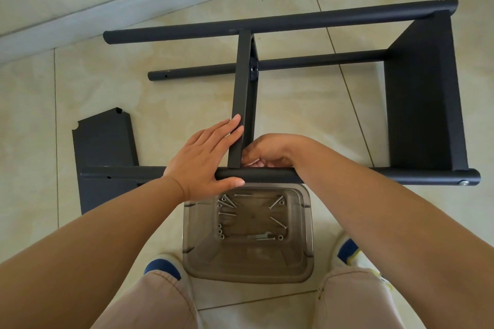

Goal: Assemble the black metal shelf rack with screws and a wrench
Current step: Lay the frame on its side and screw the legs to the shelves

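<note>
While the black rack frame [294,21] lies on its side on the tiled floor [294,120], we see a loose shelf panel [104,141] flat on the floor at far left. Our left hand [205,160] is spread flat, fingers straight against the middle shelf [242,99] and thumb along the near pole [256,176]. Just right, our right hand [267,151] curls its fingers behind that shelf's lower corner; what they pinch is hidden. Below sits a clear bin [247,267] holding screws [278,222] and a wrench [263,235].

Screws [276,222] and wrench [260,236] inside bin [307,243]
</note>
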